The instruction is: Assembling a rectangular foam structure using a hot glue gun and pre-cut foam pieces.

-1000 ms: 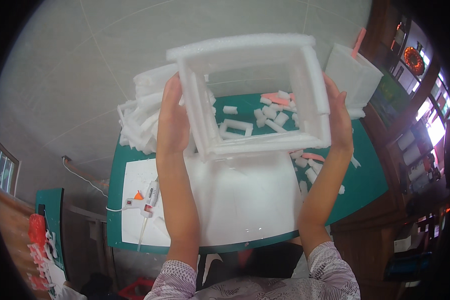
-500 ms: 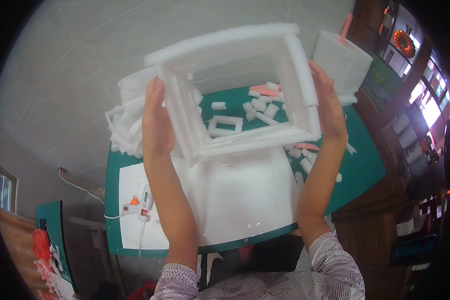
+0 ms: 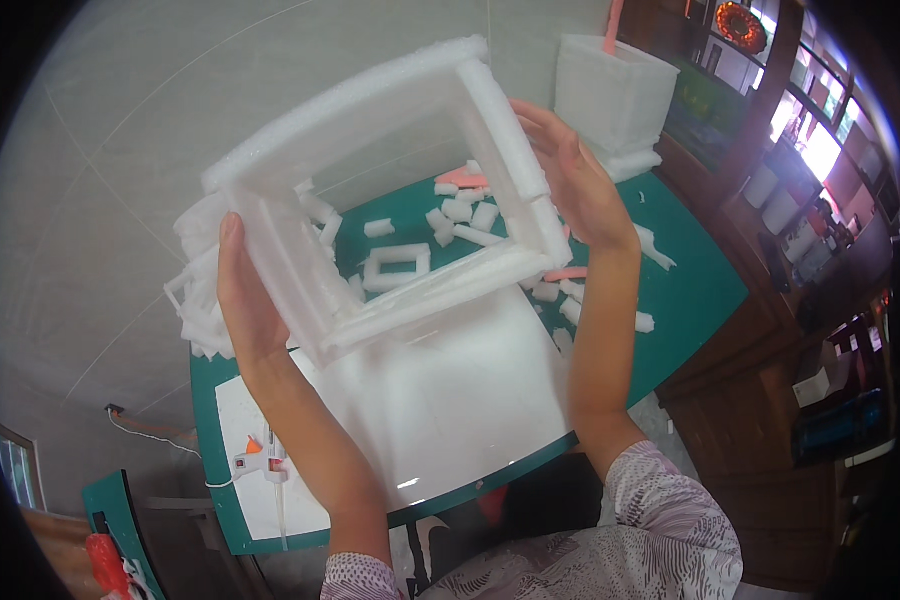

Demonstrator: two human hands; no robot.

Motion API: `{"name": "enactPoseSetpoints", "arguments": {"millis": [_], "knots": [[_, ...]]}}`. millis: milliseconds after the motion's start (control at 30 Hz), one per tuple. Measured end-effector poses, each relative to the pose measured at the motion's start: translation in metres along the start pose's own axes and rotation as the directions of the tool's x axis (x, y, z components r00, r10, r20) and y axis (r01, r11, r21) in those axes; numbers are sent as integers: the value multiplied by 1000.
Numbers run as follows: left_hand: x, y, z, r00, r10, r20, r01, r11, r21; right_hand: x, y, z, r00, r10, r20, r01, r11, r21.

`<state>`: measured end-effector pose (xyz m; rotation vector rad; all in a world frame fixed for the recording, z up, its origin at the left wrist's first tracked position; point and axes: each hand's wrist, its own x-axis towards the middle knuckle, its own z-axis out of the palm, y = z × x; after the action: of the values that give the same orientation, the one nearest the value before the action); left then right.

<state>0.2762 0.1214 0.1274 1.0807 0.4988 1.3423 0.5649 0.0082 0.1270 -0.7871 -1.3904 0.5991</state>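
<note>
Between my two hands I hold up a white foam frame (image 3: 350,95), a four-sided open box made of thick strips, tilted with its right side higher. My left hand (image 3: 250,300) presses along its left wall, fingers pointing up. On the opposite wall lies my right hand (image 3: 582,185), its fingers partly behind the foam. Through the opening I see a small foam rectangle (image 3: 397,268) and several loose foam pieces (image 3: 457,210) on the green table (image 3: 685,280). Beneath the frame is a glossy white sheet (image 3: 450,390).
A glue gun (image 3: 260,463) with an orange trigger rests on a white board (image 3: 238,405) at the left. Foam scraps (image 3: 205,300) are heaped at the far left. A tall white foam box (image 3: 615,100) with a pink strip stands at the back right. A grey wall (image 3: 100,230) rises behind.
Both hands have carried the foam frame to the left in the picture, and it has tilted further, its left side lower. The whole view has also shifted and turned.
</note>
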Motion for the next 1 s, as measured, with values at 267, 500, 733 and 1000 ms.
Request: {"name": "enactPoseSetpoints", "arguments": {"millis": [267, 500, 733, 1000], "knots": [[-7, 5, 4, 998, -11, 60, 12, 1000, -21, -1, 7, -2, 1000, 13, -10, -14, 999, -29], [-4, 3, 2, 997, -25, 72, 29, 998, -56, 0, 3, -3, 1000, 18, -2, -18, 999, -34], [0, 1, 2, 999, -11, 39, 11, 1000, -6, 0, 3, -3, 1000, 24, 0, -24, 999, -48], [-3, 3, -1, 997, -37, 73, 41, 998, -56, -1, 0, 1, 999, 42, -5, -42, 998, -50]]}}
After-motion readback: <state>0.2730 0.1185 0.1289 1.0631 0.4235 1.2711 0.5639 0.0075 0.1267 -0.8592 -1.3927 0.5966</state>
